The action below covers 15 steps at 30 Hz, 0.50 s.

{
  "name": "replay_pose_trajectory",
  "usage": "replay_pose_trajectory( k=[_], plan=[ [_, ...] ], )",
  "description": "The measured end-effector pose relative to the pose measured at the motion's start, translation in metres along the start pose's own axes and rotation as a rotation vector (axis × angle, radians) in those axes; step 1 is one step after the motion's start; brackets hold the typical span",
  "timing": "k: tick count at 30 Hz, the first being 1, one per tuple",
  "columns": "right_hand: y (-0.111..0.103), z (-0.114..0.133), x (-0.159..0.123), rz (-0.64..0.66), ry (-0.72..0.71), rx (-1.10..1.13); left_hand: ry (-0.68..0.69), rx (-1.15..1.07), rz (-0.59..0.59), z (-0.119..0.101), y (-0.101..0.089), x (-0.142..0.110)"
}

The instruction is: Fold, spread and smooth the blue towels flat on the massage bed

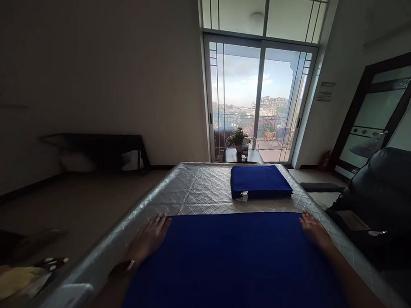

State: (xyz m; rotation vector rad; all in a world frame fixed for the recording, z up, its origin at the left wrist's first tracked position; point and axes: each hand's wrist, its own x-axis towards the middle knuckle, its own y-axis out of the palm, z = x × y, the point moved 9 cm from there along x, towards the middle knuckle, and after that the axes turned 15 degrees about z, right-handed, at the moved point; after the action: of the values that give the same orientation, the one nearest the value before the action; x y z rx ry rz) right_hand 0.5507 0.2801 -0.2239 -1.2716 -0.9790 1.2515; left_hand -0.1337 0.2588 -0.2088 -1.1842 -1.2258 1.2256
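Note:
A dark blue cloth point(237, 261) lies flat over the near part of a mattress point(186, 186) in shiny, quilted clear plastic. My left hand point(151, 234) rests on the cloth's far left corner, fingers stretched forward and lying flat. At the far right corner is my right hand point(313, 227), its fingers also extended along the edge; the thumb side is dim. Beyond the cloth's straight far edge, a folded blue cloth point(259, 181) sits in a neat stack, with a white tag point(243, 197) at its front. My left wrist wears a dark band point(121, 268).
A small dark table point(228, 156) with a potted plant point(238, 139) and a bottle point(245, 147) stands beyond the mattress, before glass sliding doors point(236, 89). A black chair point(387, 191) is on the right. A pale object point(73, 296) lies at the mattress's near left.

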Motion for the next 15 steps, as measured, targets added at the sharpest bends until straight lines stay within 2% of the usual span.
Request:
replay_pose_trajectory(
  k=[9,15],
  plan=[
    [-0.002,0.001,-0.002,-0.031,-0.006,-0.013,0.002,-0.061,0.035,0.006,0.01,0.007],
    [-0.005,0.005,-0.004,-0.044,-0.02,-0.021,0.028,-0.092,-0.057,0.0,-0.001,0.0]
  ],
)
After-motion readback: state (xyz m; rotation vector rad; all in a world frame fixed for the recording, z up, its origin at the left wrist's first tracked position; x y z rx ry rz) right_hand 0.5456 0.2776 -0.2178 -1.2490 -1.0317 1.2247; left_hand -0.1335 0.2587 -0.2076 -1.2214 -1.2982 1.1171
